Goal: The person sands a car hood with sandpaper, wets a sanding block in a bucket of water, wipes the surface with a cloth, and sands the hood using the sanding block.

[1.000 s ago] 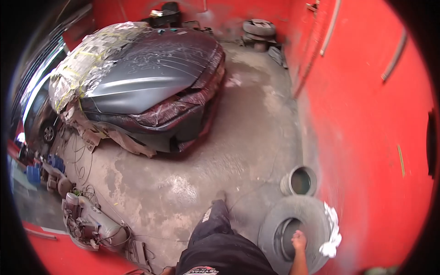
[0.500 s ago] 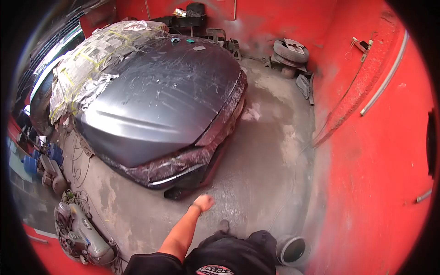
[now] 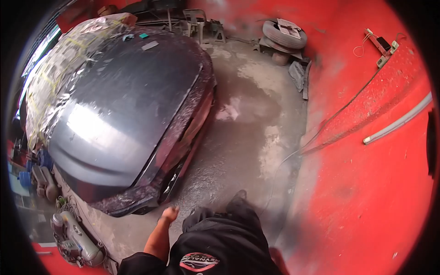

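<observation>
My left hand [image 3: 170, 213] hangs low beside my body, its fingers curled in and nothing visible in them. It is nearest to the front corner of a car, apart from it. The car's dark grey hood [image 3: 123, 101] has a dull, streaked surface with a bright reflection. On its far part lie a small teal block [image 3: 144, 35], a flat grey piece [image 3: 150, 45] and a light blue item [image 3: 128, 37]. Taped paper masking [image 3: 64, 68] covers the windshield area. My right hand does not show.
An air compressor [image 3: 80, 240] stands at the lower left. By the red wall at the back are a tyre [image 3: 284, 41] and a metal stool [image 3: 195, 25]. A power strip [image 3: 381, 46] and a grey pipe [image 3: 398, 120] are on the right wall. A cable [image 3: 284, 160] runs along the floor.
My view has moved forward and turned right, so the car sits further left. My left hand has moved back toward my body. The bucket at the lower right has left view.
</observation>
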A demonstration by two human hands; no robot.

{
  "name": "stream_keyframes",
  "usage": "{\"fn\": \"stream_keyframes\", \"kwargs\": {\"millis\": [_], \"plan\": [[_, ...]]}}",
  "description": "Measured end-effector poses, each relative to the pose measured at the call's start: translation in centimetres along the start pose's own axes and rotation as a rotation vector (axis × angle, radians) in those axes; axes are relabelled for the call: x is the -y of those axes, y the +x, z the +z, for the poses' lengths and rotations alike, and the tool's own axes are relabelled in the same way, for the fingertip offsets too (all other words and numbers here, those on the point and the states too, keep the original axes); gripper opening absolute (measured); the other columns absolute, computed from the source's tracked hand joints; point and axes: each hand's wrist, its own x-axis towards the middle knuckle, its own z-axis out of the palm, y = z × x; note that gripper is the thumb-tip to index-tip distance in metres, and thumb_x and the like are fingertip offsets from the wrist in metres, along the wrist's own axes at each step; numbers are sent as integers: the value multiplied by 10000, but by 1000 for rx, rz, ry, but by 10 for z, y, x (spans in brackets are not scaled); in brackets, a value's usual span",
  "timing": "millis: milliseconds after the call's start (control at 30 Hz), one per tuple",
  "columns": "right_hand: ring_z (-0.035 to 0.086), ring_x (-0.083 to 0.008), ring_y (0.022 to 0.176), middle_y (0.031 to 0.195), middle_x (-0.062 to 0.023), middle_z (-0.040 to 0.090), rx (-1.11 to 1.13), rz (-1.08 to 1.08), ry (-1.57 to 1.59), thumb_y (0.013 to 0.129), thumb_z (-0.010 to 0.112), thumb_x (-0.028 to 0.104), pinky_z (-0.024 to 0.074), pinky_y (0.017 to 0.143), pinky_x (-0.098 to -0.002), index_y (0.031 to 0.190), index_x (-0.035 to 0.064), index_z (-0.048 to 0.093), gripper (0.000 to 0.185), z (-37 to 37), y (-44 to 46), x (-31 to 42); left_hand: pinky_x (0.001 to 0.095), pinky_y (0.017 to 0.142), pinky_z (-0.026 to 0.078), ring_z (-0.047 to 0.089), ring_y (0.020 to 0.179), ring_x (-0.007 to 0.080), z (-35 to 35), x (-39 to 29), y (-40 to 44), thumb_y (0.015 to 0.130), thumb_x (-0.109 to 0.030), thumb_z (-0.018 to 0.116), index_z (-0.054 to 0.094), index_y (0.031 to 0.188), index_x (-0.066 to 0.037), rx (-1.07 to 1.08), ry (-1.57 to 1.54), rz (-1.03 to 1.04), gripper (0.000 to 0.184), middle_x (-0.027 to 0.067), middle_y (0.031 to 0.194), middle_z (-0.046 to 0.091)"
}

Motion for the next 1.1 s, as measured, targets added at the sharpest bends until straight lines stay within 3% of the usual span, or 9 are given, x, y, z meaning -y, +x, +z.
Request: {"fn": "stream_keyframes", "kwargs": {"millis": [67, 200, 433, 567, 600, 633, 700, 767, 1100], "plan": [[759, -323, 953, 1115, -181, 805, -365, 126, -184, 1049, 641, 380, 589, 839, -482, 1154, 71, 793, 360, -161, 35, 111, 534, 934, 623, 799, 1005, 435, 61, 90, 2, 1118, -536, 517, 839, 956, -109, 123, 201, -99, 559, 184, 1003, 835], [682, -364, 1384, 1434, -206, 741, -564, 234, -408, 1083, 637, 346, 528, 1178, -469, 1469, 116, 708, 455, -397, 90, 380, 444, 991, 602, 803, 1167, 316, 61, 4, -41, 1102, -551, 581, 873, 1205, -186, 502, -257, -645, 479, 151, 1208, 847], [744, -301, 1284, 1372, -194, 782, -562, -438, -108, 1088, 687, 198, 556, 1105, -408, 1446, 22, 700, 399, -573, 263, 640, 439, 1045, 580, 777, 1225, 330, 36, -188, 67, 1068, -654, 591, 857, 1259, -188, 419, -357, -446, 569, 117, 1253, 841], [761, -268, 1225, 1368, -180, 790, -403, -487, -191, 1103, 693, 226, 579, 1059, -401, 1482, 16, 684, 434, -602, 363, 678, 436, 1075, 567, 763, 1258, 337, -10, -299, 216, 1048, -712, 597, 849, 1290, -190, 337, -389, -303, 628, 97, 1279, 837], [617, -128, 747, 877, -8, 692, -487, -570, -196, 1126, 625, 116, 526, 685, -331, 1344, 8, 717, 259, -613, 374, 664, 446, 1100, 557, 744, 1289, 360, -12, -324, 267, 1041, -716, 601, 843, 1303, -179, 317, -430, -170, 644, 121, 1308, 823], [756, -205, 961, 1189, -119, 821, -419, -223, -307, 1097, 690, 180, 615, 901, -379, 1432, 17, 711, 373, -630, 355, 688, 455, 1125, 546, 725, 1320, 383, -15, -347, 317, 1034, -721, 605, 838, 1316, -169, 298, -471, -37, 661, 145, 1337, 809], [734, -218, 857, 900, -74, 762, -433, -457, -339, 1098, 678, 145, 606, 807, -395, 1259, 24, 759, 217, -651, 420, 582, 509, 1089, 563, 736, 1277, 398, -113, -415, 403, 1049, -603, 608, 826, 1277, -96, 265, -107, 60, 596, 198, 1295, 800], [747, -242, 887, 965, -106, 787, -93, 18, -188, 1127, 635, 177, 613, 834, -389, 1298, 20, 751, 260, -670, 400, 595, 525, 1000, 600, 763, 1193, 410, -226, -504, 428, 1088, -490, 587, 786, 1318, -89, 77, -272, -7, 504, 241, 1254, 783], [743, -378, 1025, 1073, -190, 793, -1, 30, -421, 1121, 623, 281, 602, 944, -482, 1268, 4, 754, 341, -793, 632, 882, 388, 1047, 586, 772, 1179, 230, -447, -662, 499, 1192, -360, 583, 773, 1356, -16, -517, -953, 68, 427, 168, 1259, 822]]}}
